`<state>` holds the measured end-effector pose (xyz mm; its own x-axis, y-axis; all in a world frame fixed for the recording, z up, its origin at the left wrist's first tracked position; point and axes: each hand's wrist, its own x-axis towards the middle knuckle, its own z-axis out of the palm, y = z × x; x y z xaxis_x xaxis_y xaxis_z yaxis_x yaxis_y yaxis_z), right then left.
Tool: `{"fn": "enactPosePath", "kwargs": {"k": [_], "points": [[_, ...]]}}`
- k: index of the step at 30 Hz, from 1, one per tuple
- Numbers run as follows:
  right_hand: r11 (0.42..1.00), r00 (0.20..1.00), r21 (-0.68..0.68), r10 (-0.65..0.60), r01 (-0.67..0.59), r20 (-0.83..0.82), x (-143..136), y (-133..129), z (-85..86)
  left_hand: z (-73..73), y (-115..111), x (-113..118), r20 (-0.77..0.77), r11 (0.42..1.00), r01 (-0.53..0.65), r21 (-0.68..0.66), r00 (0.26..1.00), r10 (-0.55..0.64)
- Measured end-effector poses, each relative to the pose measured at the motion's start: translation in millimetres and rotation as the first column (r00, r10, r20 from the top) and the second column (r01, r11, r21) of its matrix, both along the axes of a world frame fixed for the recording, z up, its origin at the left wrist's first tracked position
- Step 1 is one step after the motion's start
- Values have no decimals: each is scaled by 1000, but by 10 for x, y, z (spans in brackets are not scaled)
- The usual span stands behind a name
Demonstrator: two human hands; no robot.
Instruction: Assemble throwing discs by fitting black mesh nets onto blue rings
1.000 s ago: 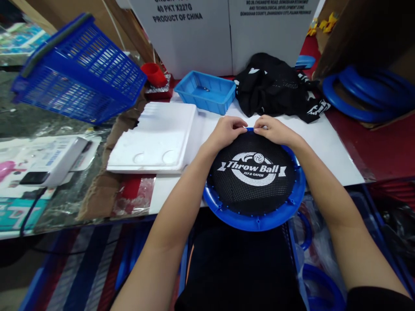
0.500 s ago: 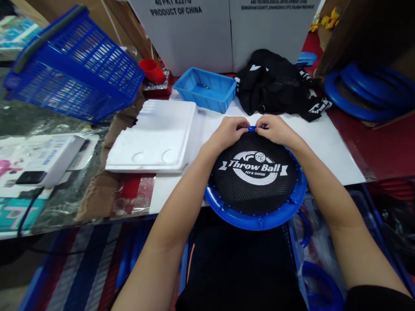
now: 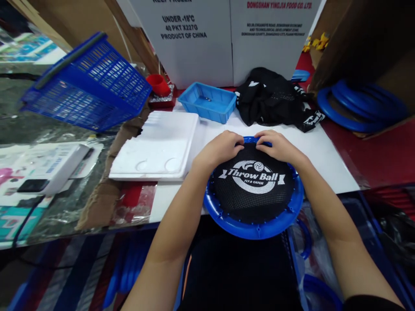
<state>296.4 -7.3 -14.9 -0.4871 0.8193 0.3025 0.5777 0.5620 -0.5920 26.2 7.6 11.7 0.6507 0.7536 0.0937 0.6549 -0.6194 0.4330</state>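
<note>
We find the left hand (image 3: 224, 147) and right hand (image 3: 275, 145) half-curled, both holding a round blue-plastic, black-mesh disc (image 3: 256, 205) over the bench (image 3: 372, 162) edge; a light-blue rectangular plastic tray (image 3: 210, 113) contains a small metallic item (image 3: 208, 99).

Left grip (image 3: 227, 147), right grip (image 3: 275, 146), blue ring (image 3: 258, 231)

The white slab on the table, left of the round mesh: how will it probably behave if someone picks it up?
The white slab is probably light for its size, since it looks like foam. It seems fairly stiff, as its front edge is straight. It may crumble easily: its left edge is ragged.
</note>
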Motion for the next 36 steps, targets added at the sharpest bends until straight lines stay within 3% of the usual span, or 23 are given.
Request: {"fn": "enactPosePath", "kwargs": {"k": [5,10,12,14,17,19,23,32,36], "points": [[997,996,56,-64,61,59,6,25,-81,-15,-49,45,-88,999,-40,23,995,42],[996,990,25,-83,80,116,21,70,-135,49,-123,103,-116,991,-72,109,990,84],[995,988,17,-102,101,114,26,69,-133,54,-137,144,-84,984,-42,173,995,57],[994,989,20,-107,106,102,53,54,-110,30,-141,184,-32,979,50,197,998,-45],[994,993,44,-104,102,52,139,17,-38,-50,-135,222,12,967,197,159,979,-202],[995,994,21,-94,93,51,206,-8,11,-111,-131,238,19,964,229,136,972,-233],[993,992,-62,-90,96,89,280,-31,53,-198,-139,284,8,967,220,130,975,-223],[997,993,-9,-79,80,83,349,-54,113,-219,-146,328,20,979,182,88,983,-185],[995,991,-79,-52,62,122,329,-55,107,-242,-150,352,-17,984,164,75,986,-163]]}}
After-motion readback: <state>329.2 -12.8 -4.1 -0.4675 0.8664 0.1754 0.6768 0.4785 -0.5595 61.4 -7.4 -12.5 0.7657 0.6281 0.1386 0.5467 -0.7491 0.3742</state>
